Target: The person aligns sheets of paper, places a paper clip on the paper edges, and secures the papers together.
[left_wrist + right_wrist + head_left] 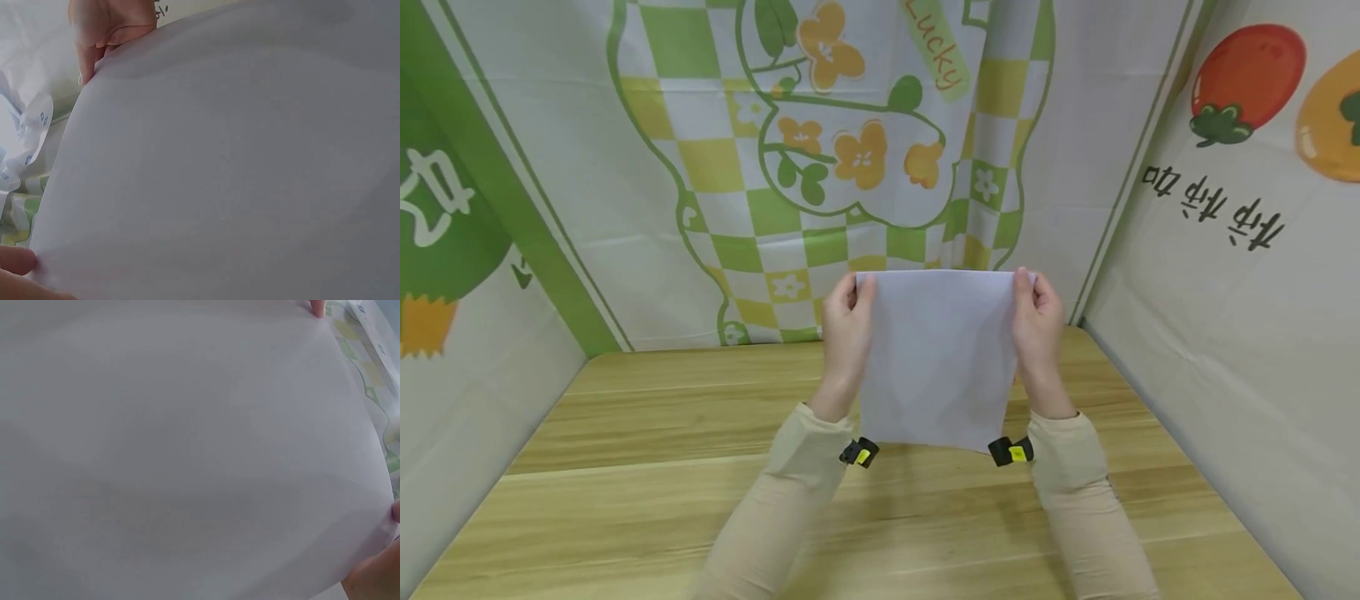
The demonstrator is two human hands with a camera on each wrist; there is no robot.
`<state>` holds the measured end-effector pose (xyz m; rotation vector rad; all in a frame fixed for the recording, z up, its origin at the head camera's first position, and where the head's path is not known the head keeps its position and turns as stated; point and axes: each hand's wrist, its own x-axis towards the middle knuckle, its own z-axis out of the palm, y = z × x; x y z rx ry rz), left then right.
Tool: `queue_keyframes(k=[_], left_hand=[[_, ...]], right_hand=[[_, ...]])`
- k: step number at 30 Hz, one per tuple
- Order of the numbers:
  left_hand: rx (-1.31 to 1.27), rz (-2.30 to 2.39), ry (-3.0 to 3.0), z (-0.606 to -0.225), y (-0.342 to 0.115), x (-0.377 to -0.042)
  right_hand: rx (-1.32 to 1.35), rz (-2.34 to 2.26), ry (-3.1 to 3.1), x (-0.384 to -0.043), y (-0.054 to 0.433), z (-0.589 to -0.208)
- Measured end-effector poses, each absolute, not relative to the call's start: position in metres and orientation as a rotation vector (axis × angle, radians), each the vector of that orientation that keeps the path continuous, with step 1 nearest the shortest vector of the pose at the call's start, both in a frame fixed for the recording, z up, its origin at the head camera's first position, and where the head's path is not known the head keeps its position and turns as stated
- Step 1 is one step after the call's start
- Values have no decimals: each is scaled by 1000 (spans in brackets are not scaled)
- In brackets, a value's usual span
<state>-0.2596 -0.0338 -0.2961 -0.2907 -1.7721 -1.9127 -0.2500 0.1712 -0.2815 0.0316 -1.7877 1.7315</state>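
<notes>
Our left hand (847,332) and right hand (1040,330) pinch the sheet (936,358) at its upper corners; we judge it light, flexible, best held there.

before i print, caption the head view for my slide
Left hand and right hand hold a pale sheet by its upper corners.
</notes>
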Motion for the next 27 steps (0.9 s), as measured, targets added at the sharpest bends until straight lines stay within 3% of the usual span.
queue_keyframes(k=[11,27], left_hand=[[-307,-1834,-1856,-300,-49,-259],[-333,-1802,-1808,-304,-60,-257]], right_hand=[[64,1691,-1779,-269,178,-296],[107,1708,-1857,-239,169,-273]])
